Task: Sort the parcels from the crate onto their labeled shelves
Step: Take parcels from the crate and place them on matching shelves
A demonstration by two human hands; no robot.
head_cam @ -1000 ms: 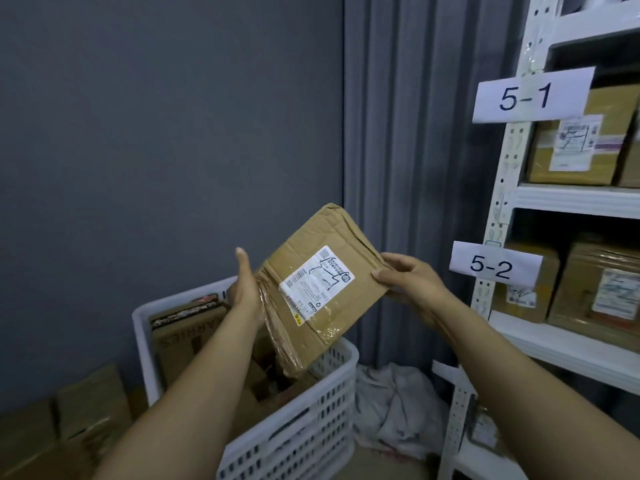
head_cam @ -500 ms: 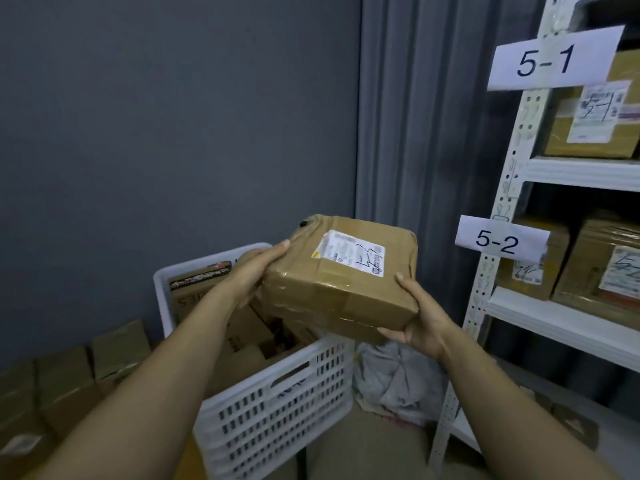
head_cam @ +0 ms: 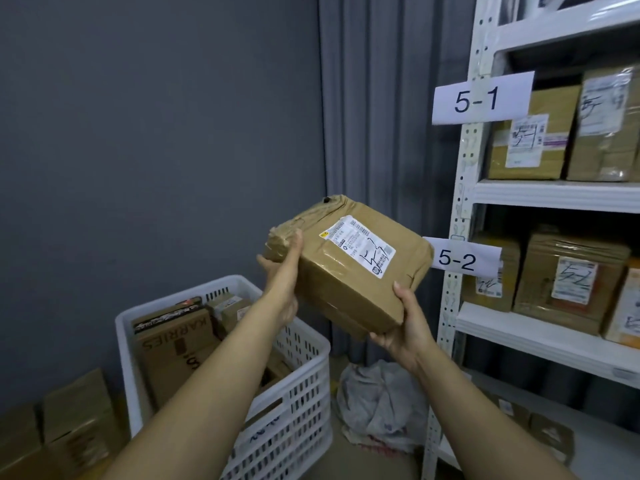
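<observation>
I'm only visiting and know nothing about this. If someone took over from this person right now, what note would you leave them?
Left hand and right hand: both grip one taped brown parcel, held up between the white crate and the rack.
Its label bears a handwritten mark that looks like 5-1; check it.
Done: shelved parcels sit on the 5-1 shelf and the 5-2 shelf.
Left: shelve this one, then the crate's parcels.

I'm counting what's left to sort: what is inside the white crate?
The white crate holds a large cardboard box printed KARRIES and smaller boxes beside it. Lower layers are hidden, and the left forearm covers its right part.
</observation>
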